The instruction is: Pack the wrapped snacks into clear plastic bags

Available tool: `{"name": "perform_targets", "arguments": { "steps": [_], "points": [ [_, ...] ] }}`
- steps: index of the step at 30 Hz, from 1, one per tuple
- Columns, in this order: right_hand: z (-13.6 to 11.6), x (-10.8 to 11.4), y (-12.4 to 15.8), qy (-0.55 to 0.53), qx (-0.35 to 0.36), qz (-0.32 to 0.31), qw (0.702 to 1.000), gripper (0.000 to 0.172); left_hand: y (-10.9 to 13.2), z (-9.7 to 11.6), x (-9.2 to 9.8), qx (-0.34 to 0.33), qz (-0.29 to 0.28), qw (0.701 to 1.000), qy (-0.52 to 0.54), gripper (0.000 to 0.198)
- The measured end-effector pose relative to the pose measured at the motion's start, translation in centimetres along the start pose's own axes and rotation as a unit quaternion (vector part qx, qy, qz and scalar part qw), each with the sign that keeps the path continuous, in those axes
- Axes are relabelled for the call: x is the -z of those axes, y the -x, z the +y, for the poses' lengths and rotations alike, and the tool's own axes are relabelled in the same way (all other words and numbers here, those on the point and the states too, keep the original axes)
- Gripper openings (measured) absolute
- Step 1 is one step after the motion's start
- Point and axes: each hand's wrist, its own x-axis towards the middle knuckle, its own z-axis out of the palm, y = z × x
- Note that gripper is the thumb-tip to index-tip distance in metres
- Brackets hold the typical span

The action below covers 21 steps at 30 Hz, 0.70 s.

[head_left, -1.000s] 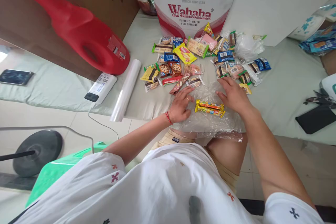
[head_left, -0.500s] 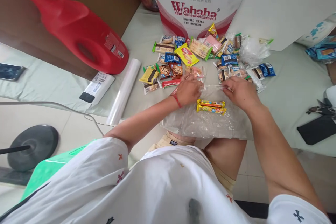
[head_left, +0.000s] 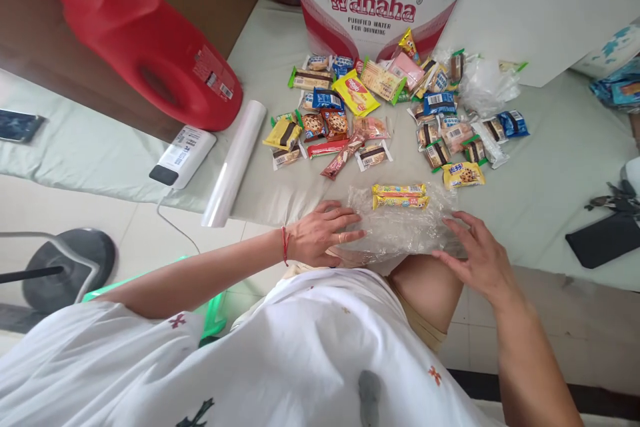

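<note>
A sheet of clear plastic film [head_left: 395,233] lies crinkled at the table's near edge. Two snack bars in yellow wrappers [head_left: 400,197] lie side by side near its far edge; whether film covers them I cannot tell. My left hand [head_left: 323,235] rests open, fingers apart, on the film's left side. At the right side, my right hand [head_left: 477,250] is open, fingertips touching the film. Beyond the bars lies a spread of small wrapped snacks, including a yellow cookie packet [head_left: 464,175], a brown bar [head_left: 345,157] and a yellow packet [head_left: 356,93].
Behind the snacks stands a white and red water carton [head_left: 380,3]. To the left are a big red jug [head_left: 165,60], a roll of clear film [head_left: 235,163] and a white device with a cable [head_left: 183,157]. A black pouch [head_left: 606,240] lies at the right.
Both hands have moved from the film's far edge back toward my body, to its sides, and have let go of that edge. The film's far edge now lies closer to the bars.
</note>
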Motion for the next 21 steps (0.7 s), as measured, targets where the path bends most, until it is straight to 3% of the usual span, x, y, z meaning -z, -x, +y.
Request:
{"name": "perform_targets", "arguments": {
  "steps": [2, 5, 7, 10, 13, 17, 21],
  "points": [
    [-0.6, -0.6, 0.7, -0.013, 0.034, 0.001, 0.999, 0.048, 0.4, 0.2, -0.7, 0.006, -0.011, 1.0, -0.013, 0.066],
    [-0.9, -1.2, 0.7, -0.037, 0.046, -0.025, 0.998, 0.029, -0.2, 0.8, -1.7, 0.045, 0.009, 0.998, -0.033, 0.036],
    [-0.7, -0.7, -0.1, -0.107, 0.036, -0.045, 0.993, 0.027, -0.9, 1.2, -2.1, 0.08, 0.039, 0.996, -0.018, 0.024],
    [0.3, 0.7, -2.7, -0.222, -0.008, -0.067, 0.973, 0.029, -2.3, 1.7, -1.9, 0.152, 0.094, 0.983, 0.034, 0.029],
    [1.7, 1.1, -6.6, -0.259, -0.097, -0.038, 0.96, 0.032, -3.7, 1.7, -1.8, 0.257, 0.159, 0.951, 0.072, 0.031],
    [3.1, -1.0, -12.3, -0.216, -0.139, -0.011, 0.966, 0.031, -5.5, 0.8, -1.9, 0.381, 0.227, 0.894, 0.068, 0.022],
    [2.5, -2.5, -15.2, -0.045, -0.123, 0.01, 0.991, 0.031, -6.4, -0.1, -1.9, 0.409, 0.243, 0.879, -0.014, 0.035]
  ]
}}
